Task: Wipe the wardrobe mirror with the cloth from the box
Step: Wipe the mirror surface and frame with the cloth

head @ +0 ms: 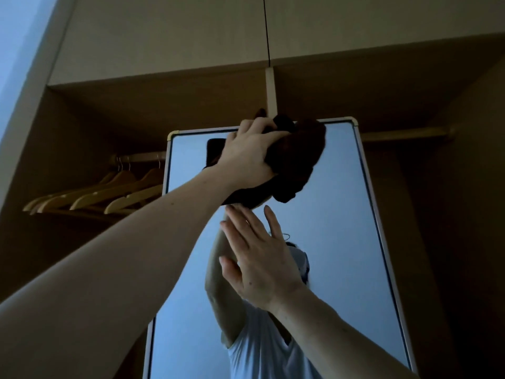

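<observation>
Head view: looking up at a tall mirror [341, 214] set in an open wardrobe [136, 105], the room dim.
Cloth place: the dark cloth [297, 160] is bunched against the glass near the mirror's top edge, at about 12 o'clock on the mirror, a little toward 1 o'clock from the left hand.
Left hand: the left hand [246, 154] is closed over the cloth, fingers curled into its folds, pressing it to the glass.
Right hand: the right hand [262, 255] is spread wide with nothing in it, at 6 o'clock from the cloth; whether its palm touches the glass I cannot tell.
Cloth handling: it looks soft, light and limp, with a loose end drooping toward 5 o'clock; I judge a full-palm hold over the bunched middle suits it best, so the folds stay gathered and press flat.
Mirror handling: stiff, smooth and breakable; it should be pushed on gently, and steadied by its pale frame [366, 170] rather than the glass.
Long axis: the mirror's runs 12 to 6 o'clock, leaning slightly in this wide view; the bunched cloth's runs roughly 1 to 7 o'clock.
Nearby: wooden hangers [109, 192] on a rail at 9 o'clock from the mirror.
</observation>
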Demonstrator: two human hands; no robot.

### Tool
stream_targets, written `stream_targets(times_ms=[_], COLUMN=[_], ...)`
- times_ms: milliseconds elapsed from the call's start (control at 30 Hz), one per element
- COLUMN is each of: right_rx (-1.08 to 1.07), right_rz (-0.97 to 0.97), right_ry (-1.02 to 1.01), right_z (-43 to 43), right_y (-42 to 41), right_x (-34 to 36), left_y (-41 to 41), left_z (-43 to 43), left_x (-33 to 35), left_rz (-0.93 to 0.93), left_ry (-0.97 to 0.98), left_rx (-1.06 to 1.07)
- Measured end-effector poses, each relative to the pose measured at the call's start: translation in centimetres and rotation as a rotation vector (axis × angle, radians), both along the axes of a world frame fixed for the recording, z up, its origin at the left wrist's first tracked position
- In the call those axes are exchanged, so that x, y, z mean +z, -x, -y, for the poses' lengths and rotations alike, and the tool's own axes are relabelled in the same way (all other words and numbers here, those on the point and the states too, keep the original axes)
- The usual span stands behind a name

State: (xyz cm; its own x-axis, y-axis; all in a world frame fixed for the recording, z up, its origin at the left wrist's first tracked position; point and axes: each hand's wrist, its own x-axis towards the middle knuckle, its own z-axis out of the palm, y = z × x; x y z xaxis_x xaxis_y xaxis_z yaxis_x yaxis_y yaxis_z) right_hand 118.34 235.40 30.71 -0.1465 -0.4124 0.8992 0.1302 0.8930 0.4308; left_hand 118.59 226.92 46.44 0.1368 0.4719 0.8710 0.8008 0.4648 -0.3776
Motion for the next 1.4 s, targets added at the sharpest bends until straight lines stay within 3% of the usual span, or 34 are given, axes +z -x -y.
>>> stream_targets(times_ms=[100, 267, 500, 567, 633, 700, 800, 833, 900, 1000, 1067, 1200, 1300, 1400], right_rx=[-0.044, 0.034, 0.130, 0.296, 0.584, 0.946, 1.173, 1.137, 0.867, 0.366, 0.125, -0.136, -0.265, -0.207], right_rz=[0.015, -0.010, 0.331, 0.293, 0.242, 0.357, 0.534, 0.539, 0.386, 0.062, -0.033, 0.069, 0.195, 0.179], right_ry=[0.014, -0.024, 0.035, 0.207, 0.503, 0.802, 0.928, 0.929, 0.875, 0.561, 0.410, 0.094, -0.038, -0.005], right_z=[-0.4, -0.3, -1.7, -1.9, -0.9, 0.6, 2.4, 2.7, 2.0, -0.1, -0.5, -0.7, -2.8, -4.3], right_y=[-0.3, 0.0, -4.0, -6.6, -9.9, -12.2, -13.7, -13.9, -14.0, -14.2, -13.3, -9.8, -7.7, -7.1], right_x=[0.3, 0.2, -0.2, -0.6, 0.1, 1.8, 4.6, 5.6, 7.5, 10.3, 11.4, 9.8, 6.6, 2.8], left_y=[0.6, 0.0, -2.6, -3.9, -4.8, -5.9, -7.4, -7.6, -6.9, -4.0, -2.1, -0.5, 0.3, 0.7], left_z=[0.4, 0.4, 1.1, 2.1, 3.0, 3.4, 4.1, 4.9, 6.6, 8.4, 8.4, 6.0, 3.9, 2.7], left_x=[-2.0, -4.7, -5.8, -6.3, -6.5, -6.3, -5.4, -5.1, -4.6, -5.3, -6.1, -7.3, -8.8, -11.2], left_rz=[0.045, -0.002, 0.326, 0.480, 0.700, 0.861, 1.109, 1.118, 1.094, 1.089, 0.990, 0.689, 0.365, 0.264], left_ry=[-0.059, 0.092, 0.083, 0.013, -0.148, -0.288, -0.310, -0.290, -0.279, -0.354, -0.457, -0.588, -0.370, -0.283], left_rx=[-0.057, -0.011, -0.224, -0.422, -0.597, -0.730, -0.882, -0.832, -0.705, -0.585, -0.429, -0.270, -0.060, 0.044])
